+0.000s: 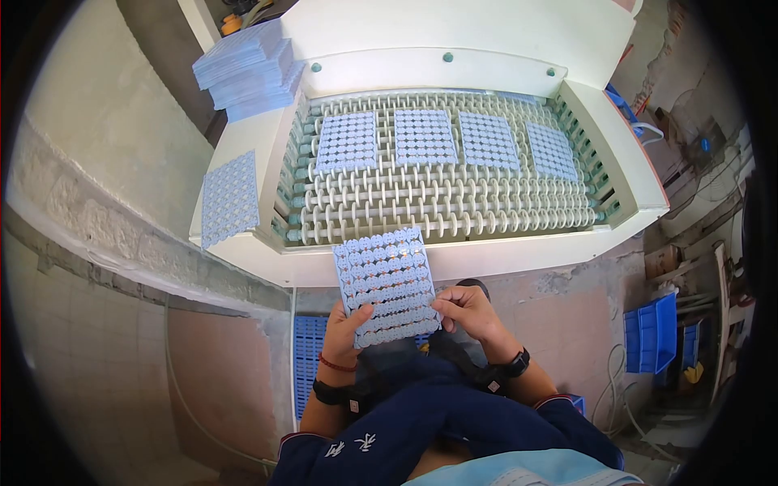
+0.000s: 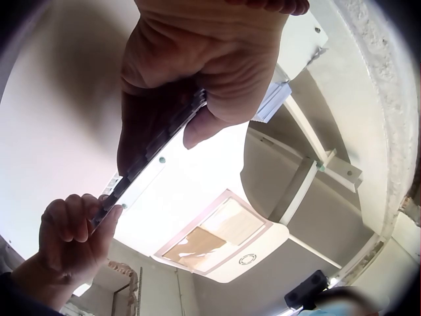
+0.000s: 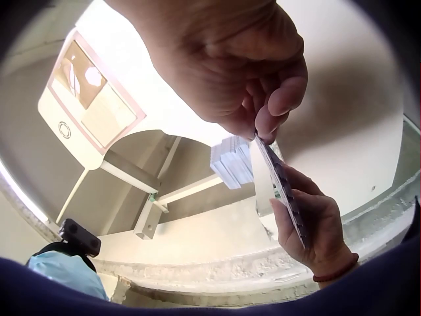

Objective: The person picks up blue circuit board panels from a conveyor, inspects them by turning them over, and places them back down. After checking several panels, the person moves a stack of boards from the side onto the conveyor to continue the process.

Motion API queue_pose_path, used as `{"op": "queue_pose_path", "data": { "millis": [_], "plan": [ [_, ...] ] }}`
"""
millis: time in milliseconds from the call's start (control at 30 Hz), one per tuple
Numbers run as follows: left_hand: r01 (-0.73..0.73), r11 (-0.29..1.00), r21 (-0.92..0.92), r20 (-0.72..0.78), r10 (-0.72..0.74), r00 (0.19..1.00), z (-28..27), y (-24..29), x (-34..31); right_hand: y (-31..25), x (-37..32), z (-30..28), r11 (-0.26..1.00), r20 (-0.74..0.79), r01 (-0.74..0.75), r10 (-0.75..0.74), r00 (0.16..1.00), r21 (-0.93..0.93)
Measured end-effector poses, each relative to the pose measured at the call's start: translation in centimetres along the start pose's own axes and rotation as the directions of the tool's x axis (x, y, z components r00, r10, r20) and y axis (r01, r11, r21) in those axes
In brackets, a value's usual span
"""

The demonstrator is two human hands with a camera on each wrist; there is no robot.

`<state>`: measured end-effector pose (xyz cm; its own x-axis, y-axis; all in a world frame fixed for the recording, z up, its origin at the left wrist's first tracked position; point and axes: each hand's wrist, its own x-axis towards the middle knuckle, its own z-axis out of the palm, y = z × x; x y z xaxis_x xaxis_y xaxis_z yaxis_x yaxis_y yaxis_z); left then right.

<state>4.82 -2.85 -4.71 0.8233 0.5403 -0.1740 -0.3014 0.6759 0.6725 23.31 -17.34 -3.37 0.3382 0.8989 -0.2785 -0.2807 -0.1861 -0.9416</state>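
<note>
A light blue circuit board panel (image 1: 387, 279), made of rows of small scalloped pieces, is held tilted up in front of the body. My left hand (image 1: 344, 330) grips its lower left edge, with the thumb over the face. At the lower right edge, my right hand (image 1: 472, 312) pinches the panel between thumb and fingers. The left wrist view shows the panel edge-on, running from the left hand (image 2: 204, 59) to the right fingers (image 2: 79, 217). In the right wrist view, the thin panel (image 3: 283, 187) spans between both hands.
Beyond the hands is a white machine (image 1: 486, 247) with a bed of wheeled rollers (image 1: 389, 198). Several similar panels (image 1: 425, 136) lie in a row on the rollers. One panel (image 1: 230, 198) lies on the left ledge, near a stack of panels (image 1: 250, 69). Blue crates (image 1: 652, 332) stand right.
</note>
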Motion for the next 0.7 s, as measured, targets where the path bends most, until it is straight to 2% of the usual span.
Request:
{"op": "queue_pose_path", "data": {
  "millis": [167, 267, 333, 400, 467, 500, 533, 600, 633, 700],
  "plan": [
    [-0.046, 0.999, 0.026, -0.022, 0.047, 0.999, 0.6, 0.1, 0.0, -0.2, -0.3, -0.3, 0.999, 0.014, -0.01, 0.011, 1.0, -0.036],
    [-0.07, 0.997, 0.008, -0.047, 0.071, 0.996, 0.2, 0.0, 0.0, -1.0, -0.7, -1.3, 0.998, -0.03, 0.046, -0.047, 0.998, -0.048],
    [-0.081, 0.997, 0.009, -0.069, 0.081, 0.994, 0.2, 0.5, -0.2, -1.6, -0.7, -3.0, 0.983, -0.221, 0.166, -0.145, 0.964, 0.078],
    [-0.107, 0.994, 0.01, -0.104, 0.108, 0.989, -0.3, 1.2, -0.7, -1.8, -0.3, -5.3, 0.953, -0.342, 0.29, -0.244, 0.908, 0.091],
    [-0.159, 0.983, -0.095, 0.007, 0.16, 0.987, -1.0, 2.2, -1.2, -2.1, 0.0, -6.7, 0.927, -0.45, 0.364, -0.287, 0.845, 0.093],
    [-0.187, 0.979, -0.075, -0.01, 0.187, 0.982, -0.5, 3.0, -1.8, -2.4, 0.1, -6.9, 0.927, -0.481, 0.365, -0.284, 0.83, 0.082],
    [-0.201, 0.976, -0.078, -0.024, 0.2, 0.979, -0.7, 3.3, -2.1, -2.5, 0.5, -6.7, 0.93, -0.464, 0.358, -0.282, 0.84, 0.083],
    [-0.208, 0.969, -0.136, 0.119, 0.225, 0.967, -1.2, 3.8, -2.7, -2.6, 1.4, -6.1, 0.945, -0.45, 0.323, -0.269, 0.852, 0.047],
    [-0.215, 0.967, -0.135, 0.115, 0.231, 0.966, -1.3, 4.0, -2.9, -2.8, 1.9, -5.2, 0.963, -0.43, 0.269, -0.231, 0.873, 0.029],
    [-0.212, 0.963, -0.166, 0.196, 0.243, 0.95, -1.3, 4.3, -3.2, -3.3, 3.4, -2.9, 0.974, -0.306, 0.224, -0.214, 0.928, -0.002]
  ]
}}
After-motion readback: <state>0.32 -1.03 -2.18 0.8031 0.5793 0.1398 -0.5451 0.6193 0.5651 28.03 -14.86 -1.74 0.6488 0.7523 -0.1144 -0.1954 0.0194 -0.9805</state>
